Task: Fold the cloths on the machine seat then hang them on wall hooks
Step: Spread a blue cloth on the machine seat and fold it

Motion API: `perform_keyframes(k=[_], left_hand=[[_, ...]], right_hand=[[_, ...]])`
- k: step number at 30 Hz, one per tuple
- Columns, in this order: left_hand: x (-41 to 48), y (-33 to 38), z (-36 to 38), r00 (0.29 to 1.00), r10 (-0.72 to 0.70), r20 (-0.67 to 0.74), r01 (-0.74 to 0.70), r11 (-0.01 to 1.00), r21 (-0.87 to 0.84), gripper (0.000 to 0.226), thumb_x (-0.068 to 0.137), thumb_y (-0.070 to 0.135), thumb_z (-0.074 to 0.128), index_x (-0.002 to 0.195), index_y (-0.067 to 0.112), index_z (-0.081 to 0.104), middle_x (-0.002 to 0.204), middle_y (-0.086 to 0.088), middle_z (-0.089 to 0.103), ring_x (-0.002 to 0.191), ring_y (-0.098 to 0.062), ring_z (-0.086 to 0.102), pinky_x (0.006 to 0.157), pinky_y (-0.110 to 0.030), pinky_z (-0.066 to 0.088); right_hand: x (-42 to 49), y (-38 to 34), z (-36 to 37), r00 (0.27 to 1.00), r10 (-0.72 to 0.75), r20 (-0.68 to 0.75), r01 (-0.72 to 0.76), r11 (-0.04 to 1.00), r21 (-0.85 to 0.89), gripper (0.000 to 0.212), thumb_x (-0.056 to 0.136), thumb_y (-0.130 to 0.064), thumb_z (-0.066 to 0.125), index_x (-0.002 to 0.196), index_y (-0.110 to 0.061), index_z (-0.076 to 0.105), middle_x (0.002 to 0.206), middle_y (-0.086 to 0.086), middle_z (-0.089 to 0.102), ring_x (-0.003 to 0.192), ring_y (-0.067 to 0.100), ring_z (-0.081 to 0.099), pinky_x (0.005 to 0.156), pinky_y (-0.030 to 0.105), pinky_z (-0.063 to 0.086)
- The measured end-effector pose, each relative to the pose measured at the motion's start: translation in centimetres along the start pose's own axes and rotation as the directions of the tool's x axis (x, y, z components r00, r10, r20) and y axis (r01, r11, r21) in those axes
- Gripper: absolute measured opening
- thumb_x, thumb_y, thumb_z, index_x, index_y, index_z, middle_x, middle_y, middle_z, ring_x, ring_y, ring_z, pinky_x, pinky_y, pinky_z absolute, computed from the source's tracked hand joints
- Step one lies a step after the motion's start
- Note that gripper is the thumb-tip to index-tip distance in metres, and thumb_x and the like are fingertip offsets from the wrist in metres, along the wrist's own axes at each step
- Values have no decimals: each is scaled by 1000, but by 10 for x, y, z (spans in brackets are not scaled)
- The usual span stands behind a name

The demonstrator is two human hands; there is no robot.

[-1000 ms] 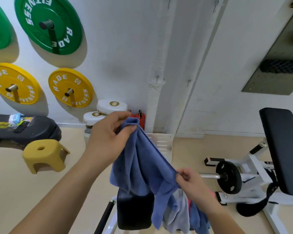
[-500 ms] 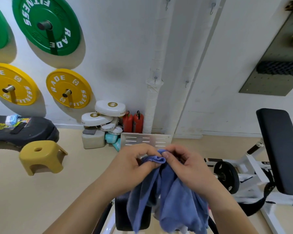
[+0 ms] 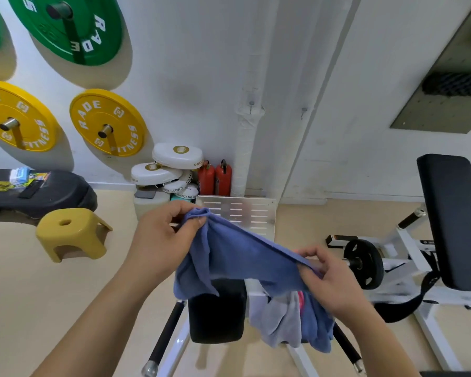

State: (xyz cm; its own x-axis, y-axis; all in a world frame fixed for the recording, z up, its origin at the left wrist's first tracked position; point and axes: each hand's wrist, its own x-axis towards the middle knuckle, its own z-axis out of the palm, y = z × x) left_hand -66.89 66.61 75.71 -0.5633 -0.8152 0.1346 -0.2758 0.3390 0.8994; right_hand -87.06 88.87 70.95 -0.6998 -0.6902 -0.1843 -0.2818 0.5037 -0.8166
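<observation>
A blue cloth (image 3: 239, 257) is stretched in the air between my two hands, above the black machine seat (image 3: 216, 314). My left hand (image 3: 163, 238) pinches one bunched corner at the upper left. My right hand (image 3: 329, 281) grips the cloth's edge lower to the right. Beneath the right hand, a grey cloth (image 3: 280, 322), a bit of pink cloth (image 3: 301, 297) and more blue cloth (image 3: 317, 327) hang in a pile over the seat's right side. Two small metal wall hooks (image 3: 252, 104) (image 3: 303, 111) stick out of the white wall ahead.
A perforated metal footplate (image 3: 237, 213) stands behind the cloth. A yellow stool (image 3: 68, 232) is on the floor to the left, and a black bench pad (image 3: 454, 219) with a weight plate (image 3: 363, 263) to the right. Green and yellow plates hang on the wall.
My hands were together at the cloth's top half a second ago. The right hand has now slid down and to the right, spreading the blue cloth out.
</observation>
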Motion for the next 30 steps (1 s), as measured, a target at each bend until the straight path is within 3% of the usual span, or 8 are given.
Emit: perform_keyframes(k=[4,7,12,17,20,23,27,30], left_hand=[[1,-17,-11,997,-25,-75,29,998,47,23,97,18,66,97,40,71,87,18,74,84,10,65,76,-24,55],[-9,-22,3,996,-26,89,15,991,130,25,102,21,57,105,41,71,92,23,74,89,14,63,76,-16,49],[-32,-23,59,953,-22,301,-51,971,232,39,107,32,45,144,37,55,127,25,59,109,11,55,93,-1,36],[-27,-18,88,948,-162,274,-34,805,592,26,106,25,39,96,23,63,90,1,69,85,-24,64,81,-39,55],[-38,-2,116,929,-245,278,160,942,294,32,106,30,47,85,17,68,79,-4,70,75,-18,63,75,-38,52],[-61,26,155,866,-337,370,374,927,-31,44,101,37,59,76,1,61,69,-21,62,62,-24,53,66,-42,52],[-90,46,206,881,-250,402,332,931,-149,40,99,32,63,83,-5,65,78,-31,62,63,-21,52,61,-38,50],[-100,57,223,895,-198,400,285,943,-170,22,100,16,62,84,17,78,78,-9,74,67,-8,63,66,-22,52]], right_hand=[[-4,12,-7,994,57,-89,-45,991,130,22,95,-13,69,78,-25,74,75,1,74,73,23,68,68,33,55],[-12,7,-10,990,58,-128,-16,951,309,22,99,-16,63,81,-20,75,74,13,70,69,17,61,67,35,50],[-15,9,-8,978,90,-190,-21,942,334,19,102,-22,59,99,-24,78,87,-6,79,86,12,74,81,34,59],[-25,41,-28,934,200,-296,-122,958,260,14,100,-30,61,91,-21,67,64,-7,70,71,21,68,66,35,52],[-37,49,-36,940,188,-284,-108,955,275,19,98,-24,66,80,-20,68,65,5,69,63,21,63,64,33,50],[-47,45,-34,953,190,-235,-83,912,403,21,93,-19,73,73,-22,74,63,9,67,57,16,55,59,29,49],[-57,45,-30,962,177,-205,-38,837,547,20,94,-10,71,84,-23,83,77,5,79,72,23,73,71,34,58],[-62,57,-42,959,187,-212,-41,833,552,34,97,-9,67,92,-38,83,77,-5,79,70,7,70,70,27,55]])
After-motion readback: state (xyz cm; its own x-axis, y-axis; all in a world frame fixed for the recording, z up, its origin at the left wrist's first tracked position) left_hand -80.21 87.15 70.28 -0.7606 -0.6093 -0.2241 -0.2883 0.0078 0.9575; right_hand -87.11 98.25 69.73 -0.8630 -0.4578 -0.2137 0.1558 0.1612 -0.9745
